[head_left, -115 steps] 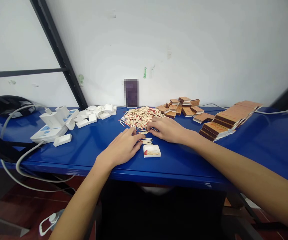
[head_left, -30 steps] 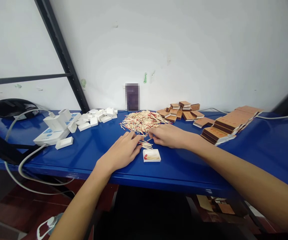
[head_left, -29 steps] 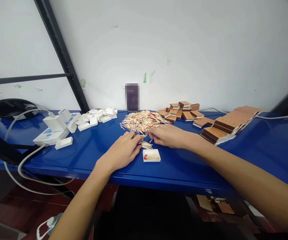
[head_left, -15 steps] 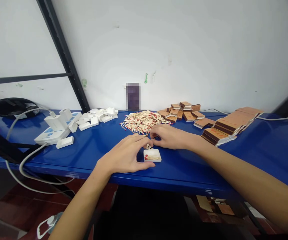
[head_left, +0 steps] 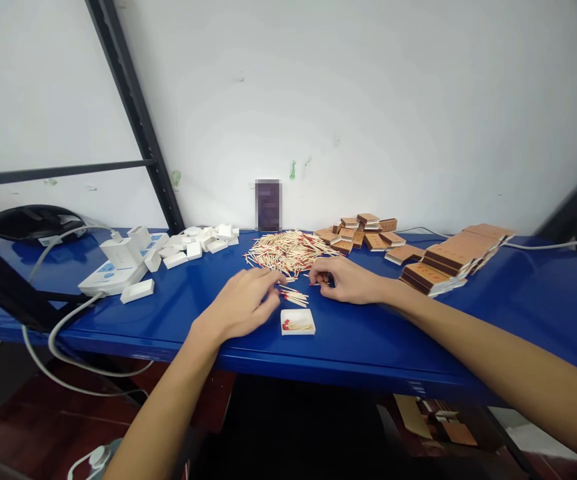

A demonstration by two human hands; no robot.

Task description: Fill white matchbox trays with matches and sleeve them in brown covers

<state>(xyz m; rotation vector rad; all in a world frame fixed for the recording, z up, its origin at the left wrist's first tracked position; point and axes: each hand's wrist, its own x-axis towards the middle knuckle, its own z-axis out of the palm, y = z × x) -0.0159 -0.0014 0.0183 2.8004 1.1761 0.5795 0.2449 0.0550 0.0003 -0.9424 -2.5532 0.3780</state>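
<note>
A small white matchbox tray (head_left: 297,333) sits near the table's front edge, with a few red-tipped matches (head_left: 299,325) lying in it. Just behind it is a loose little group of matches (head_left: 295,297). My left hand (head_left: 245,300) is beside this group on the left, fingers stretched and apart, fingertips by the matches. On the other side, my right hand (head_left: 345,280) rests with curled fingers; a red match head shows at its fingertips, the rest of that match hidden. A large heap of matches (head_left: 293,250) spreads behind both hands.
White empty trays (head_left: 203,240) are piled at the back left, with a single tray (head_left: 137,291) beside a white power adapter (head_left: 119,251). Brown matchbox sleeves (head_left: 368,233) lie at the back right, and stacked sleeves (head_left: 451,257) further right. A black shelf post (head_left: 138,113) rises at left.
My left hand has moved away from the tray, leaving it uncovered. My right hand has drawn slightly right of the small match group, which is now in plain view. The camera view has shifted a little.
</note>
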